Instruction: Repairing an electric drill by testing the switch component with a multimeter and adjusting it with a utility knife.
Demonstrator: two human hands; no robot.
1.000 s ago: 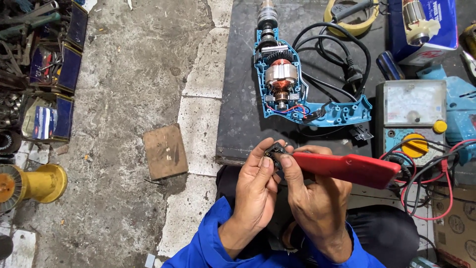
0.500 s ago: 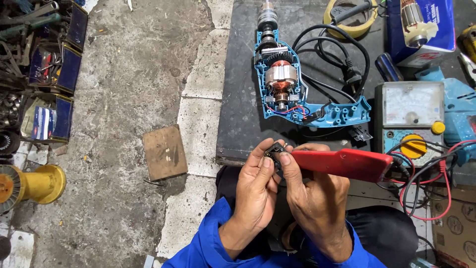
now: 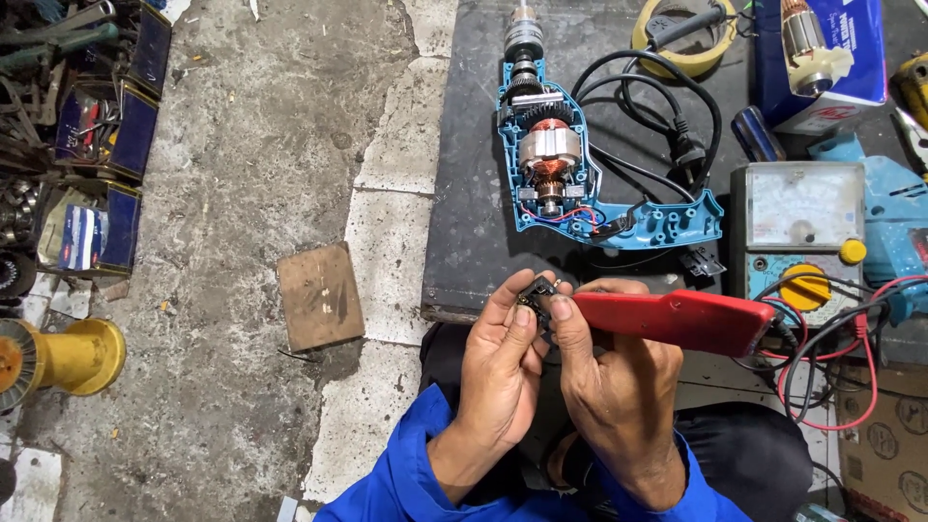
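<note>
My left hand (image 3: 498, 372) pinches a small black part (image 3: 537, 293) between thumb and fingers. My right hand (image 3: 619, 387) grips a red pen-shaped tool (image 3: 681, 319), its tip touching that black part. Both hands hover at the near edge of a dark work mat (image 3: 464, 193). Just beyond them lies an opened blue electric drill (image 3: 556, 164) with its copper-wound motor exposed and a black power cord (image 3: 667, 106) coiled beside it. Blue sleeves cover my forearms.
An analog test meter (image 3: 802, 227) with a yellow dial and red and black leads sits to the right. A blue box (image 3: 822, 58), tape roll (image 3: 681, 39) and blue drill cover (image 3: 894, 227) lie behind. A wooden block (image 3: 319, 295), yellow spool (image 3: 58, 358) and tool bins (image 3: 97, 126) occupy the concrete floor at left.
My hands and the red tool have barely shifted; the fingers keep working the small black part in the same spot.
</note>
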